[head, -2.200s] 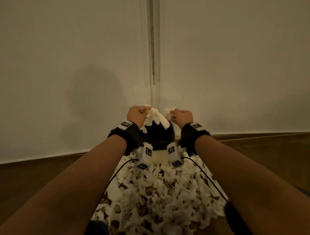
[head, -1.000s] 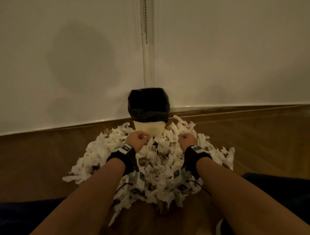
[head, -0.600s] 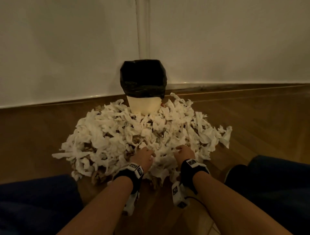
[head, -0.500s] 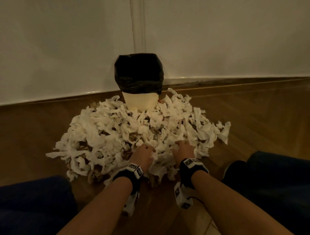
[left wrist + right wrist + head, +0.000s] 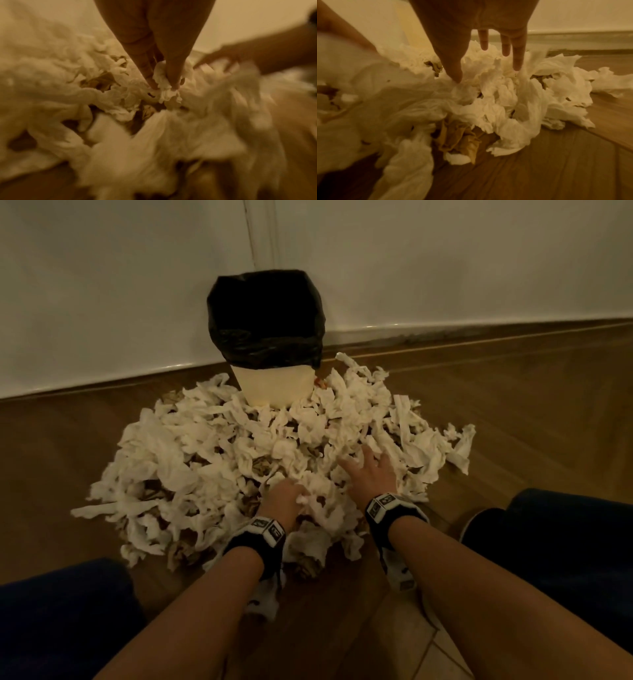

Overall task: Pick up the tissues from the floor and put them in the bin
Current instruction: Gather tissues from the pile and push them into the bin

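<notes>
A big heap of crumpled white tissues (image 5: 212,460) lies on the wooden floor in front of a cream bin (image 5: 275,386) lined with a black bag (image 5: 265,316). My left hand (image 5: 286,496) is at the near edge of the heap, thumb and fingers pinching a wad of tissue (image 5: 163,82). My right hand (image 5: 364,470) reaches into the heap a little farther right, with its fingers (image 5: 518,59) spread straight over the tissues (image 5: 496,94) and holding nothing.
The bin stands against a white wall (image 5: 102,285) with a vertical trim behind it. Some brown crumpled paper (image 5: 458,140) is mixed into the heap. My knees in dark trousers (image 5: 565,542) flank the heap; bare wooden floor (image 5: 531,392) stretches right.
Both hands came down from the bin's rim to the near edge of the heap. The left hand has since pinched a wad; the right hand has opened and reached forward.
</notes>
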Available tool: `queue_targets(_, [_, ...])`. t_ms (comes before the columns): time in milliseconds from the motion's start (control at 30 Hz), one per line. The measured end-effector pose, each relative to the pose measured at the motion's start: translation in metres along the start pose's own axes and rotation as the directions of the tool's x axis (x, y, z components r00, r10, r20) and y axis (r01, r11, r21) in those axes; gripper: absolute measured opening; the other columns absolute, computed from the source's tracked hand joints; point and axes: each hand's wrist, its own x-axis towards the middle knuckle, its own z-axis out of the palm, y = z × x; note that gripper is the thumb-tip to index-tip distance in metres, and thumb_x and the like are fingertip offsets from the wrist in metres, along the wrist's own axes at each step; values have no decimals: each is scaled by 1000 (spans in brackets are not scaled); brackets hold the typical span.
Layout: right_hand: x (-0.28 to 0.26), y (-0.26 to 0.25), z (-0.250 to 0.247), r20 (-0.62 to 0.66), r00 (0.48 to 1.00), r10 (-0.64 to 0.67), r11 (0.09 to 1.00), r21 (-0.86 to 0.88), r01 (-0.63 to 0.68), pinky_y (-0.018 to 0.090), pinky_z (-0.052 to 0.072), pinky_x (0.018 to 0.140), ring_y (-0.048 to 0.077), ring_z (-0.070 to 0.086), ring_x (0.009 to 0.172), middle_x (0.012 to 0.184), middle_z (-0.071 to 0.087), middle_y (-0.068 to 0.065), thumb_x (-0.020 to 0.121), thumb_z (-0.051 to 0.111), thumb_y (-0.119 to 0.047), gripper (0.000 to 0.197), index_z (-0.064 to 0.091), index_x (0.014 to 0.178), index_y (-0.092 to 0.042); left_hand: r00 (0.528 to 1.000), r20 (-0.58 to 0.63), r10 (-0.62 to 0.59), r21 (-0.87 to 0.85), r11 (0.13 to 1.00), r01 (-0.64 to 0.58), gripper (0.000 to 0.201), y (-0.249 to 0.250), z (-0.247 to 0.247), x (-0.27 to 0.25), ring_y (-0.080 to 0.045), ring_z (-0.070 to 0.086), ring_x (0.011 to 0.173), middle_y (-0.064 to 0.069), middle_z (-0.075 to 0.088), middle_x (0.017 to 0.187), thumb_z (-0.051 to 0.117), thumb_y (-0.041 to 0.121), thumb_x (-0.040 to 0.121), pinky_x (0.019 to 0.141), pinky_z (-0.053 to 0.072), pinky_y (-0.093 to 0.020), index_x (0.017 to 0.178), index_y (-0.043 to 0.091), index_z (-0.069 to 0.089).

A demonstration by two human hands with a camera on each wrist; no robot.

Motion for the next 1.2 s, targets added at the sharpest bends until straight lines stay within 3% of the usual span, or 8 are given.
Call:
queue_targets(133, [5,0,-2,53,998,41,999,22,-42,51,33,104,45,24,130,149,14,11,93,46,-26,38,43,128,-38,973,-152,-172,-317,941,116,29,-1,-19,-2,-27,55,114,-13,61,122,55,4,88,93,41,-30,114,10,66])
queue_targets(433, [7,10,-33,46,994,98,922,373,-108,33,44,96,31,57,110,120,60,17,95,47,-10,28,65,115,-3,953,-101,-287,-425,878,219,37,-1,-25,-6,-25,52,121,-11,57,130,61,4,87,102,41,-31,123,12,61])
queue_targets(500, [3,17,-36,12,973,232,766,614,-191,33,46,95,28,59,108,116,65,14,92,56,-12,24,67,112,-3,940,-121,-320,-502,836,220,36,0,-30,-6,-26,54,119,-12,59,128,66,5,84,102,43,-34,120,9,63])
queue_targets(600, [-8,21,-37,143,914,380,234,941,-244,35,53,89,27,64,94,114,64,17,86,65,-4,20,65,106,-4,922,-123,-366,-656,727,201,36,3,-39,-9,-30,58,110,-14,60,122,69,2,80,96,48,-40,114,6,62])
queue_targets(767, [-23,13,-66,271,913,306,-341,926,-161,32,52,73,27,61,87,119,59,22,84,60,11,33,56,117,8,923,-158,-350,-729,672,130,28,10,-70,-19,-29,59,111,-16,64,119,63,6,86,96,48,-37,113,5,67])
queue_targets(900, [-28,14,-80,326,927,187,-548,817,-177,29,53,65,23,59,82,124,54,18,89,53,9,42,47,130,6,944,-169,-283,-718,691,78,25,12,-84,-18,-28,57,114,-15,64,120,55,6,90,91,43,-24,112,4,68])
queue_targets(1033, [-37,9,-104,282,954,105,-651,745,-149,21,57,54,21,58,81,145,39,17,94,47,4,46,37,139,0,924,-192,-330,-823,567,31,24,17,-104,-24,-29,56,114,-16,64,119,60,6,89,99,45,-36,111,4,68])
queue_targets(1200, [-43,-4,-129,227,973,27,-695,705,-146,18,54,47,18,68,63,117,54,16,94,47,2,49,34,141,-2,913,-190,-362,-904,427,-18,29,20,-128,-25,-29,56,116,-18,62,120,62,-1,85,102,44,-44,115,1,65])
